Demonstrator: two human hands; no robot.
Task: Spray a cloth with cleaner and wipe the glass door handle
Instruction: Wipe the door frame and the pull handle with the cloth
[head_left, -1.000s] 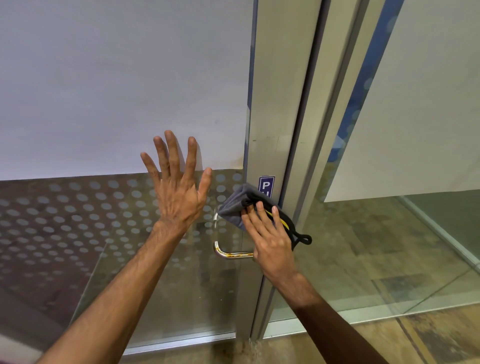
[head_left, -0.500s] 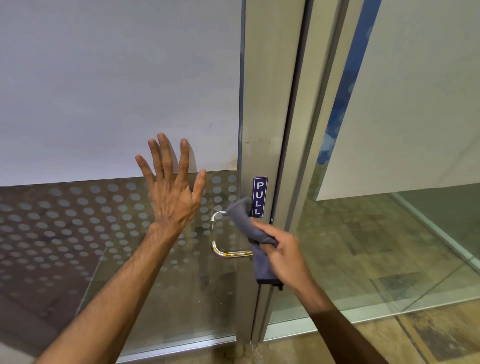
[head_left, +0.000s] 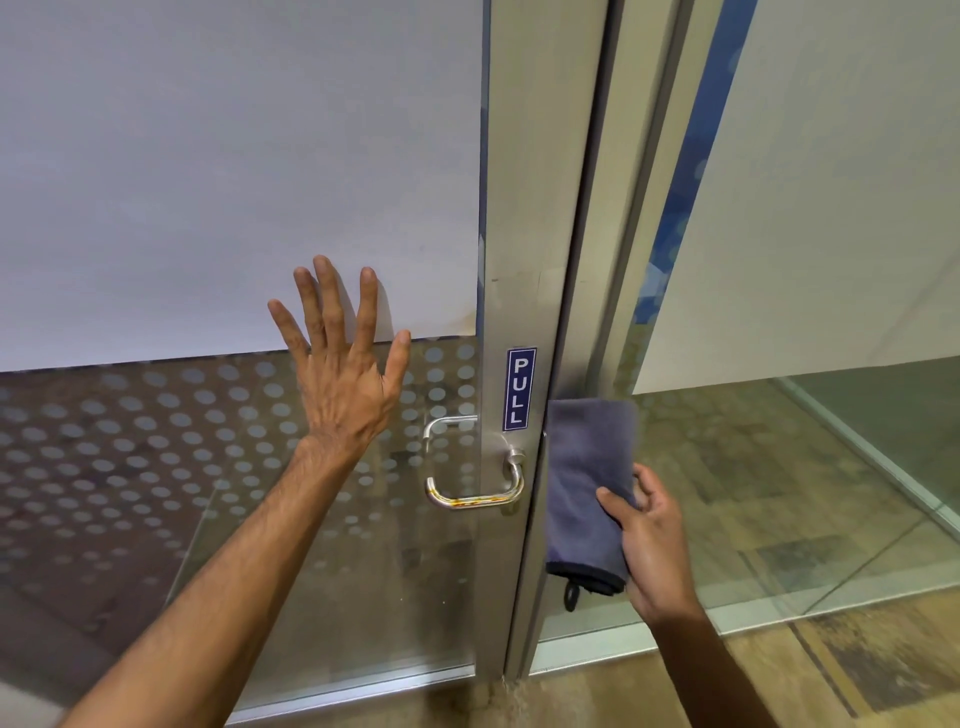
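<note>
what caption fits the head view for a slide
Left hand braced flat on the glass door while the right hand holds a folded grey cloth beside the steel loop handle.

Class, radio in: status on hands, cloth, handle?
Left hand flat on glass. Right hand holds cloth, clear of handle. Nothing in the way.

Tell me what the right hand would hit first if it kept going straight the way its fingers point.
Most likely the metal door frame: the right hand points up and left, with the grey cloth in front, so the cloth would touch first. Depth is unclear.
</note>
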